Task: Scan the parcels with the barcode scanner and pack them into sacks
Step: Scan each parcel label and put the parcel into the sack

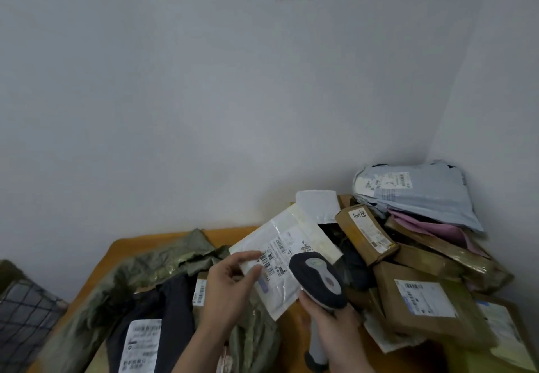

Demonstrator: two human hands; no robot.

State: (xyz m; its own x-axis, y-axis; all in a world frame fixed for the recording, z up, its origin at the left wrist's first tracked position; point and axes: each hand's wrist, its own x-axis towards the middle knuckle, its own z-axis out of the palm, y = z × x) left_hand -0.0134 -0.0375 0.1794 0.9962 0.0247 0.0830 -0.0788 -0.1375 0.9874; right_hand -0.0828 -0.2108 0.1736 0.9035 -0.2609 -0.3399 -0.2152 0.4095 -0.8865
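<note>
left grip (230, 288) pinches glossy flat white mailer (291, 234); right grip (331, 321) wraps curved grey scanner (318, 279).

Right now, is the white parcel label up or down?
Up: barcodes show on the white parcel, which the left hand pinches.

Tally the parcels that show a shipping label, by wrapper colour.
white mailer: 1
black bag: 1
grey-blue mailer: 1
brown cardboard parcels: 3
half-hidden parcel, colour unclear: 1
Total: 7
</note>
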